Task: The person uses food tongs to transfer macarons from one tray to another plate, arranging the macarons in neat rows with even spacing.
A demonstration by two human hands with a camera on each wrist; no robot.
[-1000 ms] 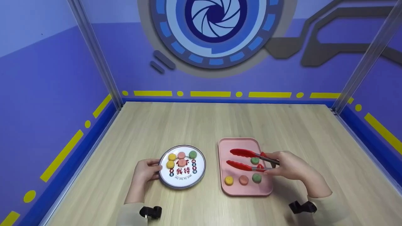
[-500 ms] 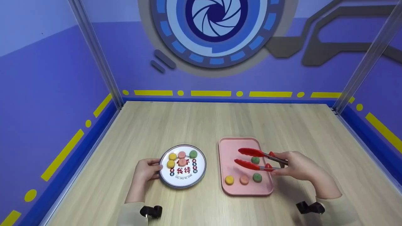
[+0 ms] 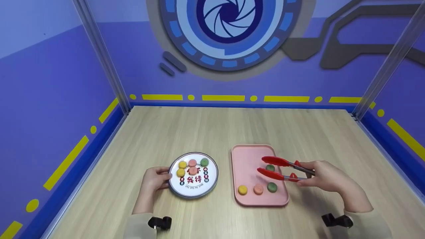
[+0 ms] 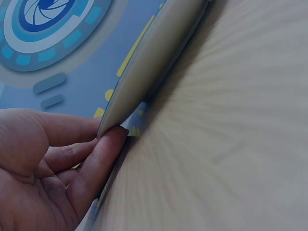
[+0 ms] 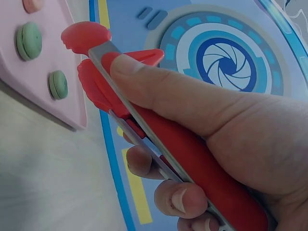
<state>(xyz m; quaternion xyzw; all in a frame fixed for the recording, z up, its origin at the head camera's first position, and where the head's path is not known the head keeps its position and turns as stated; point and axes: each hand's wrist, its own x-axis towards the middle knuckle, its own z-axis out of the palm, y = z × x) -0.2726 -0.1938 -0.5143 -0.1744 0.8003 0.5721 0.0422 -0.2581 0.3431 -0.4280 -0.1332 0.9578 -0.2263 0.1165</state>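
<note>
My left hand (image 3: 156,179) pinches the left rim of a round white plate (image 3: 196,190) between thumb and fingers; the left wrist view shows the plate's edge (image 4: 154,62) in that grip. On the plate lie two yellow macarons (image 3: 180,172), two pink macarons (image 3: 193,170) and one green macaron (image 3: 204,162). Red-tipped tongs (image 3: 277,161) are held in my right hand (image 3: 327,176), their arms apart with nothing between the tips. They hover over the right side of a pink tray (image 3: 247,152), above a green macaron (image 3: 270,167). The right wrist view shows thumb and fingers around the tongs (image 5: 183,159).
Along the tray's near side sit a yellow macaron (image 3: 242,190), a pink macaron (image 3: 258,189) and another green macaron (image 3: 272,187). Plate and tray stand apart on a wooden table (image 3: 206,129), which blue-purple panels (image 3: 232,83) enclose at the back and sides.
My right hand has moved to the right with the tongs, whose tips shifted from mid-tray toward its right edge. My left hand and the plate have stayed in place.
</note>
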